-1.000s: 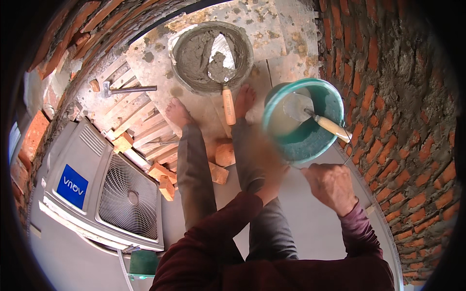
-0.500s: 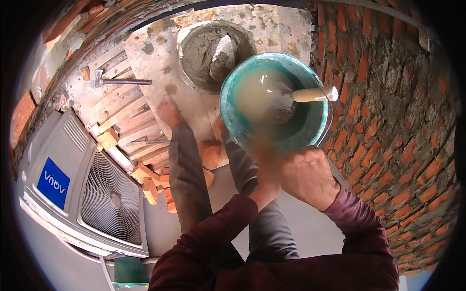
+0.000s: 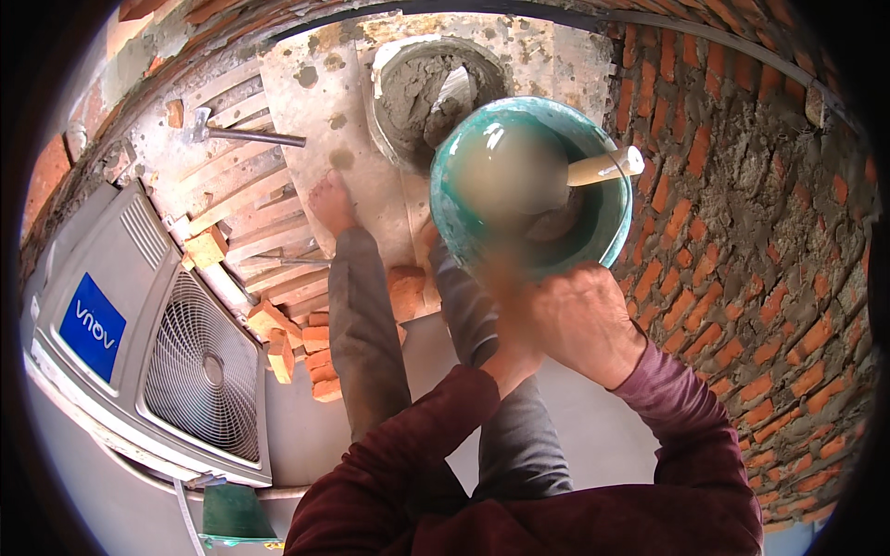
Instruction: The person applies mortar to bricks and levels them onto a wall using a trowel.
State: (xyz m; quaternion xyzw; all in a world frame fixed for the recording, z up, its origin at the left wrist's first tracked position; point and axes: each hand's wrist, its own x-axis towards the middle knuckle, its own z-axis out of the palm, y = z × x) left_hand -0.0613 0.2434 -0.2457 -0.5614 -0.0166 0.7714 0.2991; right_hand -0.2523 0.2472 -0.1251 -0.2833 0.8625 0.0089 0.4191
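A green bucket point(image 3: 443, 209) holding cloudy water is in front of me. Inside it stands a tool with a pale wooden handle point(image 3: 604, 167), which leans on the right rim; its lower part is in the water and blurred. My right hand point(image 3: 591, 320) is closed at the bucket's near rim, knuckles up, its fingertips hidden. Against it is my left hand point(image 3: 515, 338), crossing in from the left at the same rim; its fingers are smeared. Beyond the bucket, a round tub point(image 3: 378, 107) contains grey mortar point(image 3: 413, 88) with a whitish-bladed tool point(image 3: 451, 95) stuck in it.
A hammer point(image 3: 250, 136) lies on wooden slats point(image 3: 243, 199) at left. Loose bricks point(image 3: 320, 357) are heaped beside my leg. An air-conditioner unit point(image 3: 148, 320) stands at far left, a dark green container point(image 3: 234, 511) below it. A brick wall point(image 3: 732, 269) rises on the right.
The whole view has shifted slightly, with the floor things now a little further right. The bucket appears slightly further right, and both hands stay together at its near rim.
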